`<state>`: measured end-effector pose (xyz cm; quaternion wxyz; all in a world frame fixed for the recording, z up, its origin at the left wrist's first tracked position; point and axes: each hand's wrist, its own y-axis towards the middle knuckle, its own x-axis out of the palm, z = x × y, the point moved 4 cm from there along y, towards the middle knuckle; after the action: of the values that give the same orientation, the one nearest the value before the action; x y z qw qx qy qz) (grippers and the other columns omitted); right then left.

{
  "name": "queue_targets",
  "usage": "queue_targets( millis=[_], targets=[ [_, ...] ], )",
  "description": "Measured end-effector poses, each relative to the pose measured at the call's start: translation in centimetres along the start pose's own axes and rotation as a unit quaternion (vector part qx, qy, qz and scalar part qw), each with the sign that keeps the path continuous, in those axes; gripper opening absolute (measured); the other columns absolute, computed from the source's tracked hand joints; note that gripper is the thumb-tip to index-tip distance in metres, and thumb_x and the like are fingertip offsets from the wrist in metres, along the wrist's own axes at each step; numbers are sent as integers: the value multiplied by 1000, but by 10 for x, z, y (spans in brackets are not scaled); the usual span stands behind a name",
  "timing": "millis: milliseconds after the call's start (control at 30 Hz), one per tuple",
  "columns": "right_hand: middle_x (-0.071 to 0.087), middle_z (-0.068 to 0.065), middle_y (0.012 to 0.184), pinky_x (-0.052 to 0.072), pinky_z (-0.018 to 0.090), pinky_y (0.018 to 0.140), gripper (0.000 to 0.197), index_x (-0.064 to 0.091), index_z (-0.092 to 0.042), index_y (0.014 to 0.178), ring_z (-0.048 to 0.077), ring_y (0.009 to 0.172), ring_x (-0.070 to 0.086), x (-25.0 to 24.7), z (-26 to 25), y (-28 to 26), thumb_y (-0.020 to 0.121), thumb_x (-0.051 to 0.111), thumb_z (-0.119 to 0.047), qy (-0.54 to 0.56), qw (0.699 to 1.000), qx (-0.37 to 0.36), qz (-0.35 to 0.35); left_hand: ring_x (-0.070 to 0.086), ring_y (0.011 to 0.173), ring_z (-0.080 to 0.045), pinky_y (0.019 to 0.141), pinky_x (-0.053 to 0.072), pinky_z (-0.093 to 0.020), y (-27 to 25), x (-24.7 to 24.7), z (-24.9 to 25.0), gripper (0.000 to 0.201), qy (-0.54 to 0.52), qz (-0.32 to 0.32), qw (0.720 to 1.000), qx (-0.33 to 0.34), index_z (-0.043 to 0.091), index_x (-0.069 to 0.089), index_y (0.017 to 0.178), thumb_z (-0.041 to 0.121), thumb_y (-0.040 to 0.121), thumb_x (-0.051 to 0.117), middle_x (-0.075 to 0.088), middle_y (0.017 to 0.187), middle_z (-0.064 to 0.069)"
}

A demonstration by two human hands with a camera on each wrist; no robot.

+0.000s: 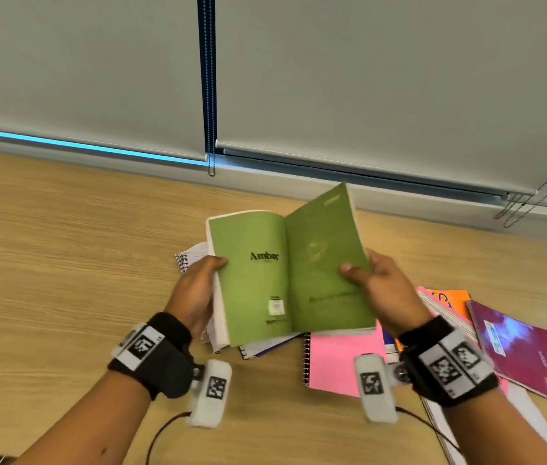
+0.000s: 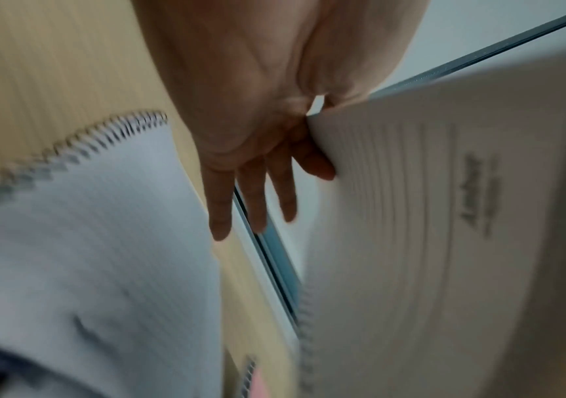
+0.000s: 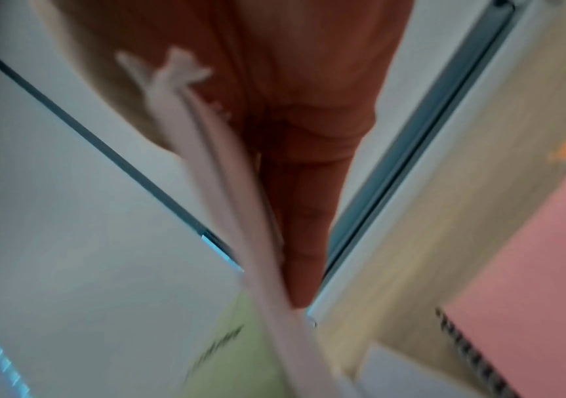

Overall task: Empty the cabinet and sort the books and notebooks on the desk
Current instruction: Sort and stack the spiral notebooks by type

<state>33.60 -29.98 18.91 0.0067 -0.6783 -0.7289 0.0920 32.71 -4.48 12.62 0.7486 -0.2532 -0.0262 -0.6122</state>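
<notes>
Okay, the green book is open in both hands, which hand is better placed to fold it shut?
Probably the right hand. Its grip is on the thin, lifted cover side of the green book, which can swing over, while the left hand supports the thick page block above the spiral notebooks.

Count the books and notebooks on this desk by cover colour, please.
Green paperback book: 1
Pink spiral notebook: 1
Orange notebook: 1
Magenta spiral notebook: 1
White spiral notebook: 1
Total: 5 clearly visible; others lie partly hidden.
</notes>
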Motion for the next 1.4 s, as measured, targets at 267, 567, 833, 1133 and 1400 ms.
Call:
queue_targets(
  millis=[267, 567, 833, 1133, 1400],
  targets=[
    [73, 15, 100, 59, 37, 69, 34, 62, -8, 116, 25, 76, 71, -17, -38, -11, 83, 56, -6, 131, 987, -12, -92, 66, 96, -31, 87, 54, -44, 10, 12, -9, 36, 92, -116, 988, -33, 13, 62, 125, 34, 101, 45, 66, 116, -14],
    [74, 9, 99, 60, 40, 69, 21, 62, -14, 115, 21, 78, 72, -37, 34, 11, 98, 51, -10, 126, 988, 80, 42, 66, 111, -27, 99, 49, -47, -15, 121, -18, 47, -12, -249, 964, -90, 21, 67, 119, 50, 100, 36, 70, 118, -9],
    [66, 10, 107, 57, 46, 78, 66, 37, -28, 136, 29, 91, 67, -78, 119, -12, 87, 57, 11, -4, 978, 138, 155, 66, 104, -20, 97, 51, -34, 14, 102, -106, 28, 498, -188, 847, -6, 13, 65, 115, 24, 89, 67, 70, 116, -3],
    [37, 14, 137, 33, 39, 109, 80, 26, -20, 151, 32, 129, 37, -58, 102, 8, 82, 66, -18, -413, 893, 68, 168, 55, 115, -29, 99, 46, -36, 23, 33, -52, 43, 520, 84, 848, 64, 21, 60, 119, 30, 80, 74, 51, 126, -11],
    [57, 4, 126, 40, 19, 91, 48, 52, -17, 136, 14, 114, 54, 50, 97, 30, 90, 64, -24, -352, 934, 13, -52, 63, 97, -29, 81, 47, -31, 41, -69, -41, 31, 437, 182, 880, -47, 11, 63, 105, 20, 78, 76, 68, 111, -9]
  ],
)
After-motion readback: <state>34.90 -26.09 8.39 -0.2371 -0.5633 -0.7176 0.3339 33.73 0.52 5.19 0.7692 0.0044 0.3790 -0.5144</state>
